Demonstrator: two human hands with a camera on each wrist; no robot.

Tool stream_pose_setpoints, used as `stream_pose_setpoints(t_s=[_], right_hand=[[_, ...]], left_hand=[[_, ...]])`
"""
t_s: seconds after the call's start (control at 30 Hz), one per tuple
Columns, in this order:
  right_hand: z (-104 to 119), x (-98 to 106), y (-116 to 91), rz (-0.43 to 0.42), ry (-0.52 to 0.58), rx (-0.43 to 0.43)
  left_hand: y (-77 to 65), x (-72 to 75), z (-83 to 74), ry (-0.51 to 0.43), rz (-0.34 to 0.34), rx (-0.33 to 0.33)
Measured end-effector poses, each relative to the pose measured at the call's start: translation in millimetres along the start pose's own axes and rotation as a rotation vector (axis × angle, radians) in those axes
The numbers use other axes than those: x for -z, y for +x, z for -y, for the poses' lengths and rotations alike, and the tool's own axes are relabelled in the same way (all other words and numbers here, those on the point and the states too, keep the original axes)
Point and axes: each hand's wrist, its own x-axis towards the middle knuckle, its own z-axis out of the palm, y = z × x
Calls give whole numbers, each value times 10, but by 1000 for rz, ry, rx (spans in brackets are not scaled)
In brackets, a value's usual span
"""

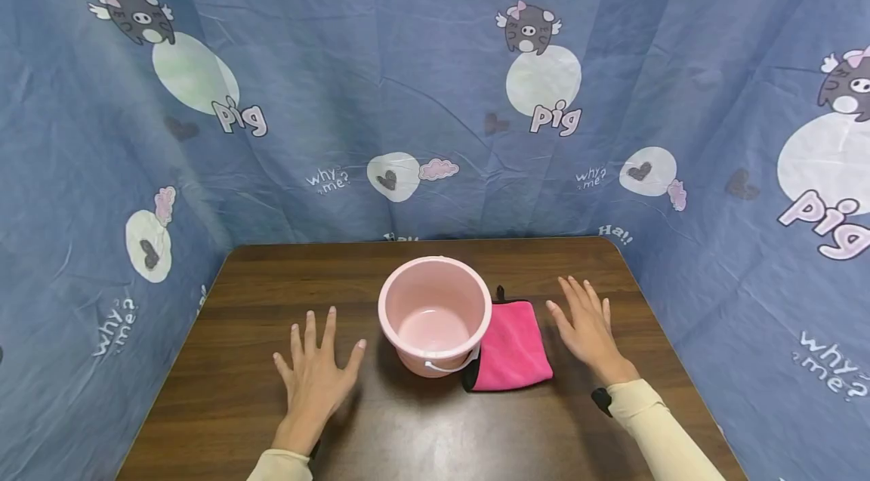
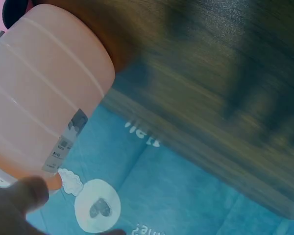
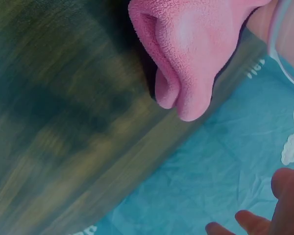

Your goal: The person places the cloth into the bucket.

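A light pink bucket [image 1: 435, 315] stands upright near the middle of the table, its thin handle hanging down at the front; nothing shows inside it. To its right lies a folded bright pink cloth [image 1: 514, 349] with black edging and a small black loop, partly hidden by the bucket. My left hand [image 1: 316, 371] hovers left of the bucket with fingers spread, apart from it. Right of the cloth, my right hand [image 1: 586, 330] is held with straight fingers and touches nothing. In the left wrist view, a printed label [image 2: 66, 141] shows on the bucket's side.
The dark brown wooden table [image 1: 285, 277] has its back edge against a blue curtain [image 1: 435, 88] printed with pigs and lettering. The curtain also hangs along the left and right sides. A dark band [image 1: 601, 400] sits on the right wrist.
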Motion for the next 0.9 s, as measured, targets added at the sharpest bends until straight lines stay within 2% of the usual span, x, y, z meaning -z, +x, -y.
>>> stream_pose_setpoints(t_s=[0.1,0.27,0.43,0.53,0.63,0.77,0.9], right_hand=[[-9,-3,-8,-19,21,20],[-7,-13,-13,-83,45,103],[-5,-34,-17,-77,57,130],[-3,-50,-18,-73,54,133],[5,-63,-22,-63,64,128],[29,-101,-45,-18,89,88],[49,-193,-65,24,102,41]], left_hand=[[-2,-7,0,-29,-43,-5],[-7,-32,3,-95,-125,-31],[-23,-57,7,-139,-164,-45],[-34,-73,6,-151,-165,-51],[-44,-86,-12,-163,-135,-53],[-53,-102,-48,-195,-86,-57],[-45,-127,-68,-245,-84,-72]])
